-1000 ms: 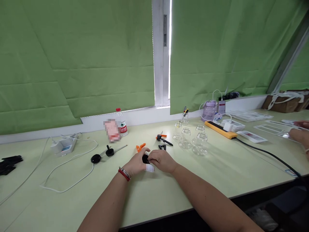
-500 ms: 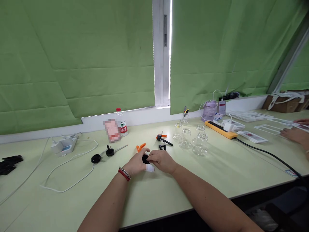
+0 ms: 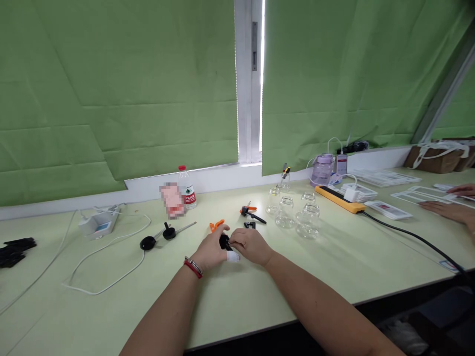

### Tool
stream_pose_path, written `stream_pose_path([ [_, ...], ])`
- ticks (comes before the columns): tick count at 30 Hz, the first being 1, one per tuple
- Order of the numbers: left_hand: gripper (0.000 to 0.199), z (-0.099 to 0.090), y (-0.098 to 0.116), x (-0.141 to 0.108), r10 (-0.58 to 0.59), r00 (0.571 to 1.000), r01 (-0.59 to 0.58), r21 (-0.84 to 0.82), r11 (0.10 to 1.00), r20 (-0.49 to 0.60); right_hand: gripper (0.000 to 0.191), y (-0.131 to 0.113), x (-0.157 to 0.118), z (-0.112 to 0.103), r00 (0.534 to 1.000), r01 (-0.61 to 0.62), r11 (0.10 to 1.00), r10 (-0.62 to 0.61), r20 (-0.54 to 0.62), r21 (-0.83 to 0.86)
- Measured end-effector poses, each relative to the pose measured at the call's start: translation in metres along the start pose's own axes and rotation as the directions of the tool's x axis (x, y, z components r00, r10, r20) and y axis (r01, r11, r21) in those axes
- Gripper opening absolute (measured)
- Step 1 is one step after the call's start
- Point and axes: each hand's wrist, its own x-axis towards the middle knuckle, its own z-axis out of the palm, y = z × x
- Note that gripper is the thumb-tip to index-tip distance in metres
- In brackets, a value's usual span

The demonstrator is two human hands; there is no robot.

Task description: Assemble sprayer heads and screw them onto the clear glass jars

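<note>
In the head view, the person's own hands have shifted hardly at all over the last second; the left hand (image 3: 211,249) has edged slightly, so a little more of the small black rounded plastic-looking part (image 3: 224,242) shows. That suggests the same close finger work is continuing, with the part not yet put down. It sits low over the pale green desk (image 3: 237,306), between the two hands. The left hand is half curled round it, white-wrapped thumb (image 3: 232,256) below. The right hand (image 3: 252,246) has its fingertips drawn together against the part's near side; I cannot tell whether they pinch it or some smaller piece, as the fingers cover the spot. Farther right, a co-worker's two hands are in view, and the nearer hand (image 3: 445,209) now lies flatter by the white flat frames (image 3: 419,198).

Counted on the desk: two black round-headed pieces with thin metal rods (image 3: 168,232) left of the hands; one bright orange angled piece (image 3: 216,226) just beyond the left hand; one black-and-orange clamp-like tool (image 3: 252,213); one red-capped clear plastic bottle (image 3: 187,188); one translucent purple bottle (image 3: 321,170); one yellow power strip (image 3: 338,199). Four clear glass jars (image 3: 285,217) seem to stand together, though overlapping, with another, holding tools, behind.
</note>
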Motion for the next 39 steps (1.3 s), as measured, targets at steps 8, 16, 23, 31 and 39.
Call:
stream_pose_path([
  [8,0.081,0.004,0.0013,-0.0027,-0.013,0.996,0.028,0.164,0.986,-0.087,0.012,-0.0008,-0.0003,0.0003,0.994,-0.1,0.995,0.1,0.032,-0.009],
  [16,0.086,0.0062,0.0049,-0.003,0.03,0.988,0.008,0.247,0.969,-0.148,0.013,-0.0025,-0.0001,-0.0008,0.989,-0.139,0.99,0.138,0.046,0.014],
  [23,0.084,0.007,0.0044,-0.0029,0.049,0.986,-0.005,0.264,0.964,-0.16,0.01,-0.0034,-0.0004,0.0002,0.991,-0.131,0.991,0.131,0.003,0.021],
  [31,0.082,0.0071,0.0073,-0.0034,0.048,0.986,-0.011,0.228,0.974,-0.16,0.016,-0.0046,-0.0003,-0.0011,0.997,-0.079,0.997,0.079,0.004,0.018],
  [39,0.079,0.006,0.007,-0.004,0.004,0.989,0.021,0.161,0.987,-0.15,0.014,-0.0039,-0.0005,-0.0012,0.997,-0.081,0.996,0.081,-0.002,0.024],
])
